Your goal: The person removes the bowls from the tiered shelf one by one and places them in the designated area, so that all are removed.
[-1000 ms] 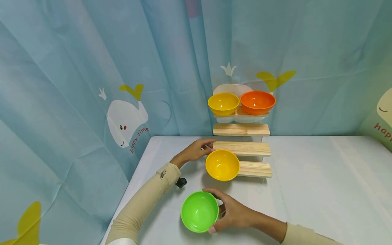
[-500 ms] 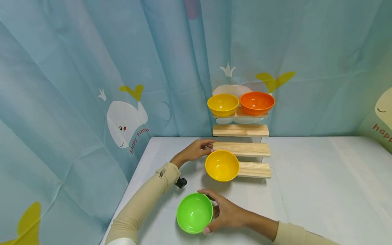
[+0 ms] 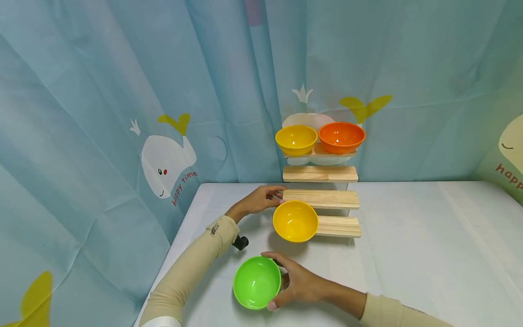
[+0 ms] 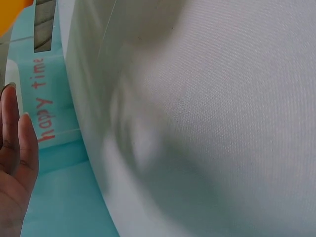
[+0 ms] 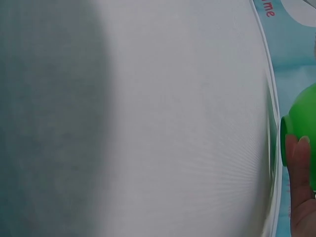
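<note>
So my right hand (image 3: 302, 284) has the green bowl (image 3: 257, 282) pinched at its side, thumb at the near rim, fingers round the far side and underneath. It's over the front of the desk (image 3: 425, 245) and looks lifted off it. My left hand (image 3: 257, 200) is at the left end of the wooden step rack (image 3: 345, 198), just behind a yellow bowl (image 3: 295, 222) by the bottom step; can't tell if those fingers are pinching anything. Up on the top step, another yellow bowl (image 3: 296, 140) sits beside an orange one (image 3: 342, 138).
</note>
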The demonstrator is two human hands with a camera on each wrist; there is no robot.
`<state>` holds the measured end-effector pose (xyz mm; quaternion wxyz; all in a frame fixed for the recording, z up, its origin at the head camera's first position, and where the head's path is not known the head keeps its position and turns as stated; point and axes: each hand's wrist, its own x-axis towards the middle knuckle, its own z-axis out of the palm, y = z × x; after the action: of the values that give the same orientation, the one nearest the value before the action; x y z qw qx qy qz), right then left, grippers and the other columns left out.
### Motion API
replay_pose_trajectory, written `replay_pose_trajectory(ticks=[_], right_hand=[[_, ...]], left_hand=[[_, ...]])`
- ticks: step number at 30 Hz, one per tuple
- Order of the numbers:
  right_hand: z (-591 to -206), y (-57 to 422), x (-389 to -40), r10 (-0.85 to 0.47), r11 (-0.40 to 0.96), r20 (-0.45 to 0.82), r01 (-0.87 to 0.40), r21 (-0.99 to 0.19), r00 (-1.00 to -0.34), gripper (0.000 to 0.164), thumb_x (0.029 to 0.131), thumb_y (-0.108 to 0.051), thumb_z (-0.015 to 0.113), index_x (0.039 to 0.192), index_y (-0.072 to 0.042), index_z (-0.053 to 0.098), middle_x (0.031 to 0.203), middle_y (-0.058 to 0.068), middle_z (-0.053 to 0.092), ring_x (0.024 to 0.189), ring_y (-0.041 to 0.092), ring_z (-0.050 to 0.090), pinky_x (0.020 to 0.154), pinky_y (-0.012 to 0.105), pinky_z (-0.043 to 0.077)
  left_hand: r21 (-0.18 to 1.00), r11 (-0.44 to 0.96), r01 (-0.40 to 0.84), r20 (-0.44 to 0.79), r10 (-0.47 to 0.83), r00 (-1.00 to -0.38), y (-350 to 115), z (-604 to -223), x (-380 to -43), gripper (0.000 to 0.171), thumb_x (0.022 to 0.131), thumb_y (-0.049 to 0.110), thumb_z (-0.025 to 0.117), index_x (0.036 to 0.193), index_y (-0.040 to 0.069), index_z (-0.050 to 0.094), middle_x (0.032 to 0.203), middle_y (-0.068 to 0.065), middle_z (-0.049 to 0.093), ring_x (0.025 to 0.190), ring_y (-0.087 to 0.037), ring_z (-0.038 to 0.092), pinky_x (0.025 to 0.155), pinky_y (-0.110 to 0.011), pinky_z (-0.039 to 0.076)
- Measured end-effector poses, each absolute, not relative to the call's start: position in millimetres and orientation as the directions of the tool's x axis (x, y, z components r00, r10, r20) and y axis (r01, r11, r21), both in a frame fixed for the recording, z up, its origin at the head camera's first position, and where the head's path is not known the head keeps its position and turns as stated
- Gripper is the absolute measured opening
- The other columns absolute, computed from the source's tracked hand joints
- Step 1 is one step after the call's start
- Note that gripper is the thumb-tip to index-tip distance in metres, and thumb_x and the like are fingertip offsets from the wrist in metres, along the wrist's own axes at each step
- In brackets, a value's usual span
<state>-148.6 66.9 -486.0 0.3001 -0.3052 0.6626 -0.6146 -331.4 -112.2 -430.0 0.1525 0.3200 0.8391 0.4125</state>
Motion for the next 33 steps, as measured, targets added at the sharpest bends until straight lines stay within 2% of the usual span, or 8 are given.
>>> replay_pose_trajectory(ticks=[11,20,33], right_hand=[[-484.9,63.8,-153.8,-0.766,0.091,-0.039,-0.047,-0.995,-0.642,0.107,0.075,-0.020,0.090,0.157,-0.005,0.022,0.148,0.021,0.038,0.095,0.022,0.068,0.086,0.030,0.058],[-485.5,64.5,-155.6,-0.777,0.087,-0.025,-0.067,-0.994,-0.629,0.106,0.076,-0.018,0.089,0.156,-0.001,0.022,0.148,0.019,0.041,0.112,0.024,0.061,0.090,0.029,0.057],[-482.5,65.8,-152.5,-0.764,0.137,-0.036,-0.108,-0.985,-0.644,0.105,0.072,-0.011,0.090,0.155,-0.003,0.026,0.143,0.017,0.044,0.114,0.021,0.059,0.089,0.026,0.056]], left_hand=[[0.795,0.455,0.403,-0.001,0.664,-0.747,-112.3,-429.1,-332.6,0.049,0.101,0.014,0.062,0.148,0.007,0.051,0.139,-0.015,0.059,0.122,-0.026,0.059,0.092,-0.028,0.054],[0.792,0.459,0.403,-0.003,0.663,-0.749,-112.2,-430.5,-333.2,0.049,0.100,0.012,0.062,0.148,0.007,0.050,0.139,-0.015,0.059,0.123,-0.026,0.060,0.092,-0.028,0.054],[0.789,0.472,0.394,-0.012,0.653,-0.758,-111.0,-429.3,-331.4,0.049,0.101,0.013,0.062,0.148,0.008,0.050,0.137,-0.014,0.060,0.120,-0.025,0.060,0.093,-0.028,0.054]])
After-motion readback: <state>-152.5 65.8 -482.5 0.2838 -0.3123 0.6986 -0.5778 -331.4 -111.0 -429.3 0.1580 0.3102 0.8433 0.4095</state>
